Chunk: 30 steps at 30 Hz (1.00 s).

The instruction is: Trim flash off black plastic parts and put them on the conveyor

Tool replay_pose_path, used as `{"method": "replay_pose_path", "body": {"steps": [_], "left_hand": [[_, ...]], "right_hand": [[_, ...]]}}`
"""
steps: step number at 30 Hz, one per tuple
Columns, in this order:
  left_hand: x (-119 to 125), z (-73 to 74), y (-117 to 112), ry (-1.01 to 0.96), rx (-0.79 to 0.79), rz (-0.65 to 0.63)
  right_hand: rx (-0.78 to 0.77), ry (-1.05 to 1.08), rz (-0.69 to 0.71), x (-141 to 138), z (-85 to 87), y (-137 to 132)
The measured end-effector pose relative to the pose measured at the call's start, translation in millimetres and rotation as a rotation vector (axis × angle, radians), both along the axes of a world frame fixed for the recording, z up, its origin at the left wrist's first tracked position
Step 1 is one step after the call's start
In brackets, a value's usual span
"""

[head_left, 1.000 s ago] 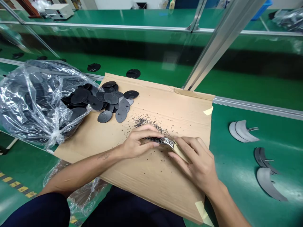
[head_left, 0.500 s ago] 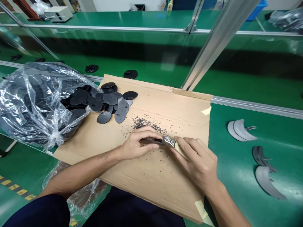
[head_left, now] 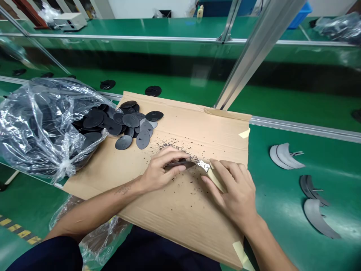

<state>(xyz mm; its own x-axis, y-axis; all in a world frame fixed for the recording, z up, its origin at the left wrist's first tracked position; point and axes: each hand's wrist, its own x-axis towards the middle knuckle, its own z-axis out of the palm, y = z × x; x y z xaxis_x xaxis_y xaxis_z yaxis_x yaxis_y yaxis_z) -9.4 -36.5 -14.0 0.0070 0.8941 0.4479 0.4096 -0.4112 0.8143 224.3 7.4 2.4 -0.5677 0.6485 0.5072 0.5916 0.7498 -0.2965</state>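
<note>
Oval black disc (head_left: 180,164) sits mid-sheet on the cardboard (head_left: 175,214), pinched flat between thumb and fingers of the left hand (head_left: 158,173).

From the left: a clear plastic bag (head_left: 42,124) lies open, and a heap of like discs (head_left: 132,124) spills from it onto the sheet. Dark shavings (head_left: 169,145) speckle the card just above the hands. The right hand (head_left: 237,192) is closed on a tan-handled knife (head_left: 204,166), whose metal tip touches the disc's right end.

This looks like edge trimming in mid-stroke. A further cut calls for a firm pinch and a short stroke clear of the left fingertips.

The sheet's right edge is near the right hand. The green tabletop (head_left: 276,226) beyond it is open up to the curved grey parts (head_left: 284,156).
</note>
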Motion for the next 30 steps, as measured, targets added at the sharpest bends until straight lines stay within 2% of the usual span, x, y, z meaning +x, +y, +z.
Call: {"method": "replay_pose_path", "body": {"steps": [3, 6, 9, 13, 18, 24, 30], "left_hand": [[-1, -1.4, 3, -0.243, -0.118, -0.025], [-2, -4.6, 5, -0.448, -0.252, -0.119], [-3, -5.6, 7, -0.548, -0.388, -0.248], [-5, -2.6, 9, -0.718, -0.506, -0.426], [-6, 0.4, 12, -0.938, -0.628, -0.598], [-6, 0.5, 10, -0.998, -0.679, -0.57], [-7, 1.6, 11, -0.995, -0.674, -0.602]], "right_hand": [[-0.172, 0.135, 0.022, -2, 1.5, -2], [-0.338, 0.253, 0.052, -4, 2.4, -5], [-0.393, 0.301, 0.148, -6, 1.5, -8], [-0.328, 0.28, 0.254, -7, -0.3, -10], [-0.219, 0.195, 0.238, -6, -1.8, -9], [-0.077, 0.092, 0.238, -6, -3.9, -8], [-0.063, 0.052, 0.208, -5, -4.2, -8]]}}
